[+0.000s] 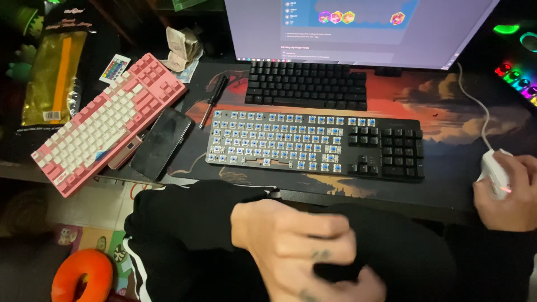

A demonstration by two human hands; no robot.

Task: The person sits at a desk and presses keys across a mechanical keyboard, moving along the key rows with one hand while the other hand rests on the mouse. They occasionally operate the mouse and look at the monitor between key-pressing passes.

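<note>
My right hand [512, 196] rests over a white mouse [495, 172] at the right edge of the desk mat, fingers wrapped on it. My left hand [302, 246] hovers low over my lap in black clothing [184, 235]. It is blurred, with fingers curled and dark cloth between fingers and thumb, so its hold is unclear. In front of me lies a dark keyboard [313, 146] with most keycaps off, showing blue switches. Black caps remain on its right part.
A small black keyboard [306, 85] sits under the monitor [358, 31]. To the left lie a pink and white keyboard [106, 123], a dark phone [161, 142], a screwdriver [213, 100] and a small remote [114, 68]. An orange ring [81, 275] lies on the floor.
</note>
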